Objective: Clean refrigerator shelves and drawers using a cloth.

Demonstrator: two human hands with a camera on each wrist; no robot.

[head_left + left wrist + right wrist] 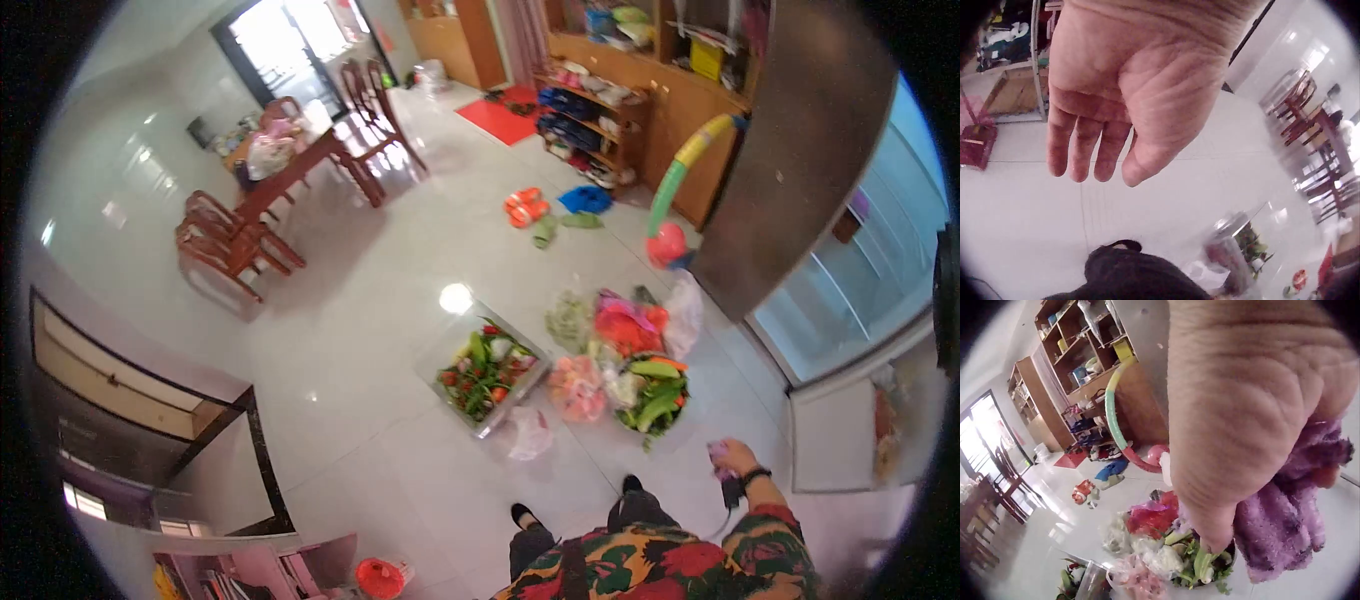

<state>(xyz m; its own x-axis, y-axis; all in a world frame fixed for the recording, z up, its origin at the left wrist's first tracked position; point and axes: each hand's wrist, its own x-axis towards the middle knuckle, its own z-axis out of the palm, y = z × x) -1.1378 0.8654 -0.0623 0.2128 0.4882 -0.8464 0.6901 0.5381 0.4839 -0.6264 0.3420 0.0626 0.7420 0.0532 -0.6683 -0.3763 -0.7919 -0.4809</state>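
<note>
A purple cloth (1279, 525) with a fluffy, dark-stained surface hangs from my right hand (1247, 419), whose fingers are curled round it. In the head view that right hand (738, 458) is at the lower right, close to the open fridge (850, 270). My left hand (1129, 94) hangs over the floor, palm showing and fingers relaxed, with nothing held; it is out of sight in the head view. On the floor ahead are a clear bin (483, 430) of mixed vegetables, a heap of green vegetables (655, 395), and several plastic bags, one red (630, 325) and one pink (577, 388).
The fridge's dark door (800, 150) stands wide at the right. A hula hoop (680, 165) leans by the cabinet, near a shoe rack (595, 130). Orange slippers (526, 206) and a blue bag (585, 199) lie on the floor. A wooden table (300, 175) with chairs stands back left.
</note>
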